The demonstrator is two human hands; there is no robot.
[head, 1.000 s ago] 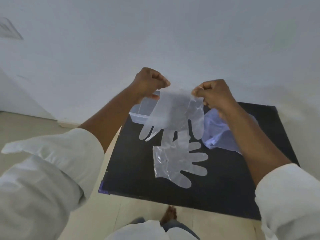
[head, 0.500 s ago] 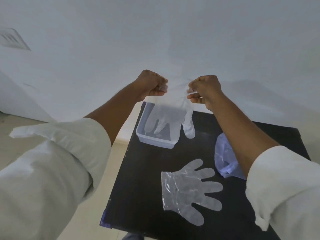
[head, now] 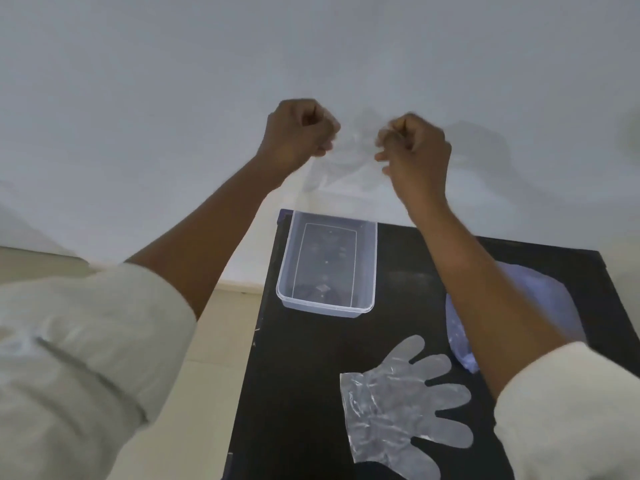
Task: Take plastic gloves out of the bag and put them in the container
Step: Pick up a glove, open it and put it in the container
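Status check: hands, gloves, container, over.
Left hand and right hand both pinch one glove, raised above the container. Second glove flat on table. Container unobstructed.

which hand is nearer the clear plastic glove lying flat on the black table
Right. The right hand is raised above and beyond the flat clear plastic glove; the left hand is equally high but further left.
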